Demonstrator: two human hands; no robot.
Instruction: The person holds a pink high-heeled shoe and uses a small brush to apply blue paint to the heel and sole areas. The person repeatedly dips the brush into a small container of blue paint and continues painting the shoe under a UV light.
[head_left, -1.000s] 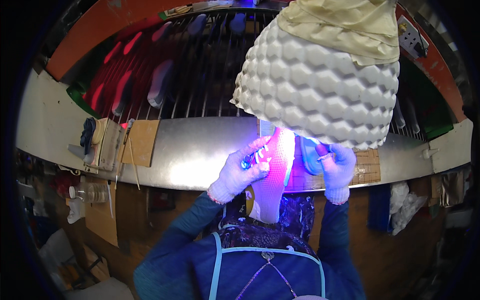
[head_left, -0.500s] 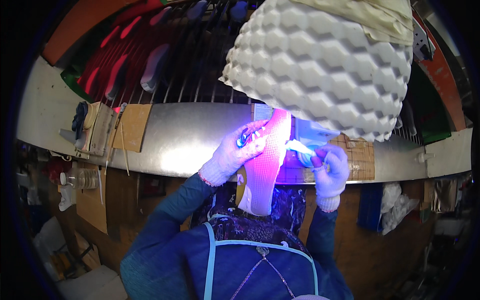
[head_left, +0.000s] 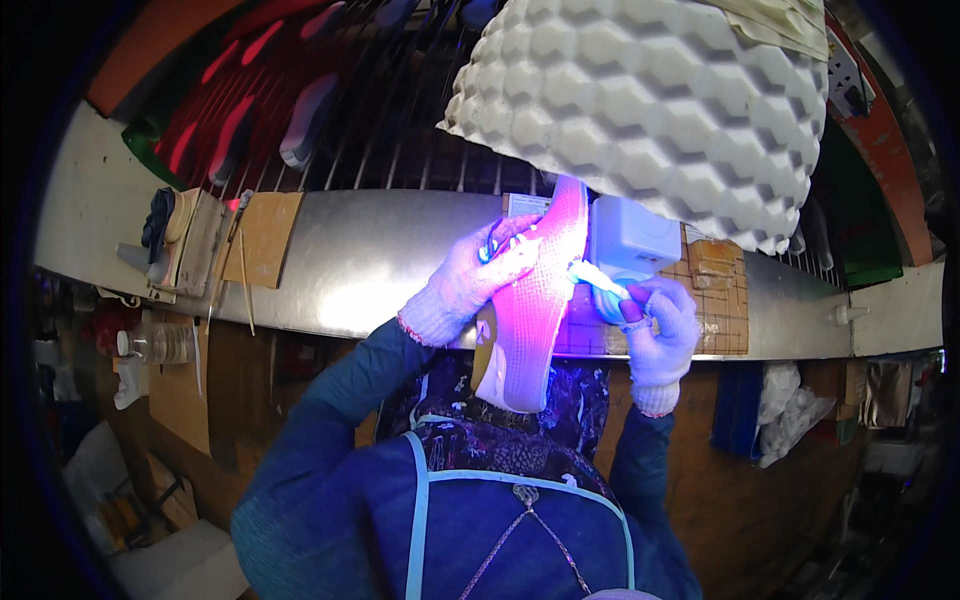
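Note:
A pink knit shoe (head_left: 545, 300) stands tilted over the bench's front edge, glowing under violet light. My left hand (head_left: 470, 280), in a white knit glove, is closed on its upper near the white laces. On the right, my gloved right hand (head_left: 660, 325) pinches a small brush (head_left: 600, 279). The brush's glowing white tip touches the shoe's side, low near the sole line. Behind the brush and fingers, a round blue-lit container (head_left: 608, 306) is partly hidden.
A padded white hood (head_left: 640, 110) overhangs the work. Beyond the metal bench (head_left: 370, 230) is a rack of rods (head_left: 400, 130) with soles under red light. A white box (head_left: 636, 238) stands right of the shoe. Cardboard (head_left: 268, 240) and sticks lie left; a plastic bottle (head_left: 165, 345) stands lower left.
The bench and hood have shifted slightly up in view. My right hand and the brush have moved slightly against the shoe's side; my left hand keeps its hold.

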